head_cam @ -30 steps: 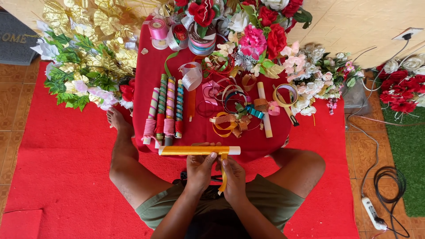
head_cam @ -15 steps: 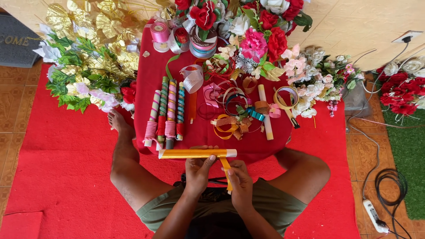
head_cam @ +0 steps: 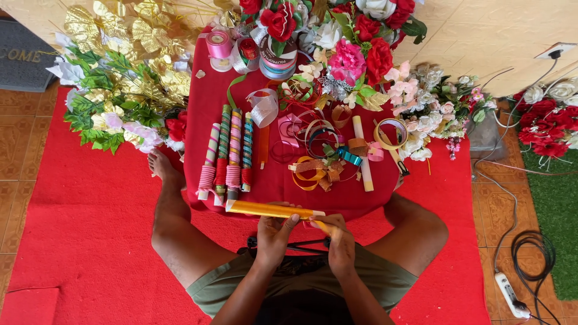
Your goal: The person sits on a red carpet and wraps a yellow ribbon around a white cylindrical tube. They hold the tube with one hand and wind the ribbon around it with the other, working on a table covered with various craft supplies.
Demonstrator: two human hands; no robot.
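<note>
Far left there's a grey doormat [head_cam: 27, 60] on the tile, then a big red mat [head_cam: 90, 210] with a pile of gold and green leaves [head_cam: 120, 66] at its top edge. The person sits cross-legged on the mat with a low red worktop [head_cam: 283, 186] over their lap, one bare foot [head_cam: 164, 168] poking out by its left edge. Along the worktop's left side lie four ribbon-wrapped sticks [head_cam: 227, 153] side by side, with an orange stick [head_cam: 264, 146] just beside them. At the near edge, the left hand [head_cam: 274, 235] has its grip closed around a yellow ribbon roll [head_cam: 271, 210] lying crosswise, touching the worktop edge. The right hand [head_cam: 338, 238] is right next to it, fingers pinched on the yellow strip end [head_cam: 322, 227] coming off that roll. Middle of the worktop is a tangle of ribbon loops [head_cam: 319, 150] and a white stick [head_cam: 362, 153]; spools [head_cam: 253, 51] sit at the far edge. Red, pink and white fake flowers [head_cam: 361, 54] crowd the far right corner, more red ones [head_cam: 548, 120] by a green turf patch [head_cam: 557, 210], plus a power strip [head_cam: 512, 295] with cables on the tile.
</note>
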